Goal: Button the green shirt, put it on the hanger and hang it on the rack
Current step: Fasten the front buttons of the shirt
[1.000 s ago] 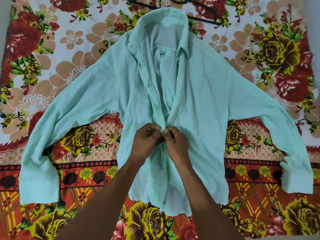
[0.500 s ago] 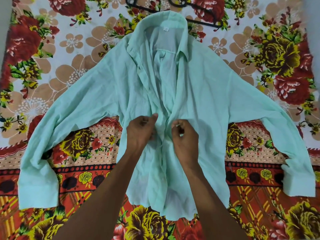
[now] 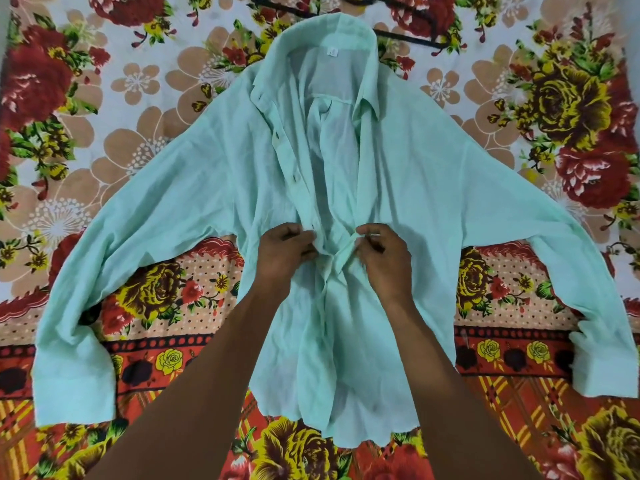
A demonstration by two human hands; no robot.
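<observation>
1. Green shirt point(image 3: 433, 202) lies flat on the floral sheet point(image 3: 86, 116), upper placket open
2. Left hand point(image 3: 284, 251) and right hand point(image 3: 384, 261) pinch the placket edges (mid-front)
3. Hanger point(image 3: 408, 32) waits at 12 o'clock; hanging remains

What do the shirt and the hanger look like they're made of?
Shirt: thin woven fabric, probably cotton or a blend; matte, creased, and sheer enough that inner layers show through. Hanger: black, thin and smooth, likely plastic or coated wire; mostly hidden behind the collar, so uncertain.
</observation>
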